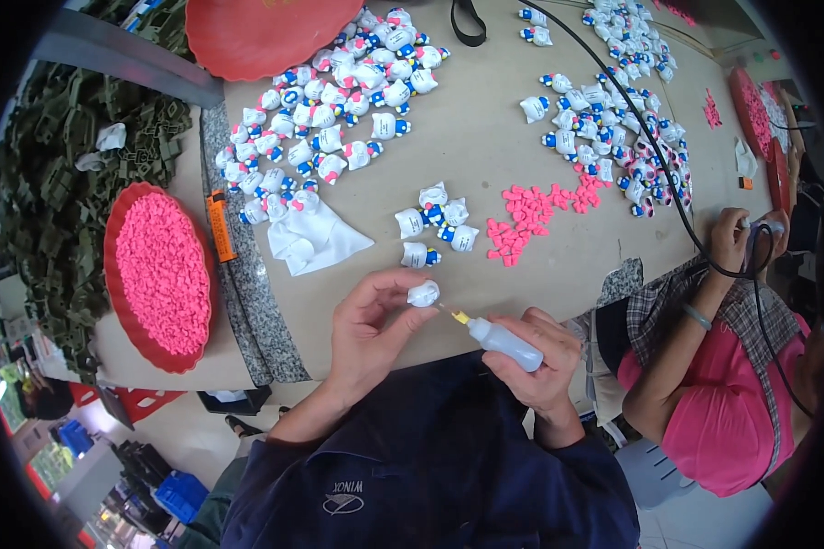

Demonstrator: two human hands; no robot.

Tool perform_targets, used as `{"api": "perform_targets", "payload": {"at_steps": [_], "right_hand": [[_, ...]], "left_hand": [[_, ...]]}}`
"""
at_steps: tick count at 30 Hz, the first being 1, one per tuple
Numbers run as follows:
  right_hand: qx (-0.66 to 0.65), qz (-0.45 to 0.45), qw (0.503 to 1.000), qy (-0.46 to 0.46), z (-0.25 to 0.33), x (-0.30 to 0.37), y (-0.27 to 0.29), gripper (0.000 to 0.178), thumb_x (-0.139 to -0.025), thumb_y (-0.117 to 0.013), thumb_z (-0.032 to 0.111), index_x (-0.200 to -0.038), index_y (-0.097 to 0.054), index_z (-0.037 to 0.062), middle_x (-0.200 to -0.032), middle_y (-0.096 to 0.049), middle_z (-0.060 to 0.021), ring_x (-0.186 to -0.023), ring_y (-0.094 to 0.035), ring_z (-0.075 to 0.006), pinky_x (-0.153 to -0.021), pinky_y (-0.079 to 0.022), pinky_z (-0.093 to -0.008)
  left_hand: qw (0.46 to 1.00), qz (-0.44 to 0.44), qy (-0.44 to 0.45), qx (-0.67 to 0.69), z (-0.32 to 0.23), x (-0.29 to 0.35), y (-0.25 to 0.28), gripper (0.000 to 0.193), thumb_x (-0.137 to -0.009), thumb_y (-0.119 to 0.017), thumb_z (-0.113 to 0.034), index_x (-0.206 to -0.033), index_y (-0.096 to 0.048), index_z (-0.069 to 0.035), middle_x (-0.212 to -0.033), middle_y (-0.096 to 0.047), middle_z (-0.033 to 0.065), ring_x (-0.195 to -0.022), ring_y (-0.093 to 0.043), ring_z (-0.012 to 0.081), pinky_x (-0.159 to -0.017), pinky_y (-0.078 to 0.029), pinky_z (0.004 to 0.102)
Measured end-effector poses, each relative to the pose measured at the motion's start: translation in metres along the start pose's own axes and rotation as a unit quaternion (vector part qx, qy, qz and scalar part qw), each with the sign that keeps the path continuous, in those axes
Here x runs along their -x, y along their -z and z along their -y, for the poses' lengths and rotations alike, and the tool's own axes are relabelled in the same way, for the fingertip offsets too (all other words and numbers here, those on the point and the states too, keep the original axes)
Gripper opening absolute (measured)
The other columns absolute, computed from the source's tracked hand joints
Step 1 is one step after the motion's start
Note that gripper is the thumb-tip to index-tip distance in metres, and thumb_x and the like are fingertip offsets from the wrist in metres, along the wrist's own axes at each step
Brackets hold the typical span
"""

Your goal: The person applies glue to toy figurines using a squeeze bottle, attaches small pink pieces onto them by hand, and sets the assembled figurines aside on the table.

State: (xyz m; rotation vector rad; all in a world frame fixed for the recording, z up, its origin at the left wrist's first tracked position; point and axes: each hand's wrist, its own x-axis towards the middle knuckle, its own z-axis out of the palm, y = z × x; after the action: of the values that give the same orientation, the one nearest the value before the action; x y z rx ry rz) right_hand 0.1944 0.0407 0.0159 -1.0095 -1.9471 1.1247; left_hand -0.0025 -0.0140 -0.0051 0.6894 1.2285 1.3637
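Observation:
Between the thumb and fingers of my left hand [371,320] is a small white figurine [423,294]. My right hand [545,359] grips a squeeze bottle [508,343] with a yellow collar and a thin needle tip, which points at the figurine and ends at or very near it. Just beyond my hands lie several white and blue cat figurines [456,212]. To their right a loose scatter of small pink pieces [520,218] lies on the brown table covering. A white cloth [313,236] lies to the left of those figurines.
A red dish of pink pieces [160,274] and an orange-handled cutter [220,227] lie left, beside dark green parts [64,192]. Figurine piles [339,87] spread under a red tray [270,32]. A black cable [645,119] crosses at right, where a co-worker's hands [731,236] work.

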Motion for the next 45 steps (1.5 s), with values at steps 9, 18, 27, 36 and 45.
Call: {"api": "perform_targets", "payload": {"at_steps": [9,18,27,36,45], "right_hand": [[-0.009,0.001,1.000,-0.006,0.003,-0.004,0.001,0.033,-0.063,-0.079,0.007,-0.092,-0.067,-0.0026,-0.060,-0.056,-0.0062,-0.050,-0.046,-0.0181,-0.048,-0.037,-0.0283],[-0.010,0.021,1.000,-0.014,0.001,0.000,0.000,0.030,-0.069,-0.075,0.017,-0.090,-0.067,-0.0042,-0.064,-0.061,-0.0081,-0.051,-0.049,-0.0156,-0.049,-0.037,-0.0271],[-0.050,-0.043,0.994,-0.083,0.006,-0.002,0.009,0.033,-0.065,-0.077,0.003,-0.095,-0.065,-0.0023,-0.072,-0.061,-0.0074,-0.057,-0.050,-0.0161,-0.055,-0.042,-0.0263],[0.092,-0.108,0.990,-0.018,-0.007,-0.018,-0.012,0.031,-0.066,-0.072,0.002,-0.096,-0.066,0.0048,-0.094,-0.065,-0.0070,-0.090,-0.056,-0.0212,-0.081,-0.039,-0.0317],[0.012,-0.155,0.987,-0.043,-0.009,-0.019,-0.010,0.034,-0.066,-0.076,0.009,-0.098,-0.065,0.0070,-0.092,-0.065,-0.0051,-0.087,-0.056,-0.0223,-0.079,-0.037,-0.0315]], "left_hand": [[1.000,0.002,0.003,0.007,0.001,0.001,0.000,0.030,-0.080,-0.063,0.009,-0.108,-0.054,0.000,-0.109,-0.059,0.0092,-0.100,-0.058,0.0143,-0.088,-0.047,0.0282],[1.000,-0.003,0.014,0.003,-0.001,0.001,-0.002,0.030,-0.080,-0.063,0.009,-0.108,-0.054,0.000,-0.108,-0.060,0.0090,-0.099,-0.058,0.0139,-0.088,-0.047,0.0280],[0.999,0.021,0.025,0.016,0.000,-0.001,-0.001,0.031,-0.080,-0.063,0.008,-0.108,-0.054,-0.001,-0.108,-0.060,0.0089,-0.099,-0.059,0.0136,-0.087,-0.048,0.0275],[0.997,0.007,0.074,0.007,-0.002,0.015,0.006,0.032,-0.079,-0.064,0.010,-0.108,-0.053,0.001,-0.109,-0.060,0.0103,-0.099,-0.059,0.0148,-0.086,-0.048,0.0273],[0.996,0.017,0.083,-0.003,-0.002,0.017,0.004,0.032,-0.078,-0.064,0.011,-0.107,-0.053,0.001,-0.110,-0.060,0.0121,-0.100,-0.059,0.0163,-0.086,-0.047,0.0275]]}}
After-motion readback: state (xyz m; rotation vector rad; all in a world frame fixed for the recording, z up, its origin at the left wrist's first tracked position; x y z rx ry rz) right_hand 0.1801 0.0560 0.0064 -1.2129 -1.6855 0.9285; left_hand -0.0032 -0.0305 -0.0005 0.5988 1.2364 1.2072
